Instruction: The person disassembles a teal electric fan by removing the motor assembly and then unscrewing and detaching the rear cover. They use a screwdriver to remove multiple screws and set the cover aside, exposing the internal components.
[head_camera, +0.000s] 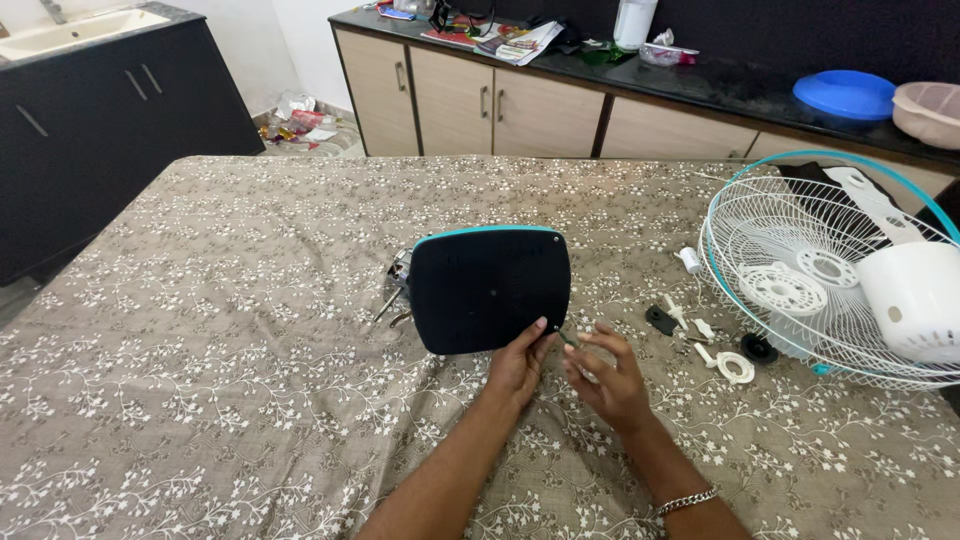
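A dark, rounded-square fan base (488, 288) with a teal rim is tilted up on edge on the patterned cloth, its underside facing me. My left hand (520, 362) grips its lower right corner, thumb on the dark face. My right hand (608, 375) is just right of that corner, fingers pinched on a small thin tool or screw whose tip points at the corner; I cannot tell which it is. Pliers and a screwdriver (393, 293) lie partly hidden behind the base's left edge.
A white wire fan guard (790, 270) with a teal ring and a white motor housing (912, 298) lie at the right. Small white and black parts (700, 330) are scattered between guard and hands. Cabinets and a cluttered counter (620, 80) stand beyond the bed.
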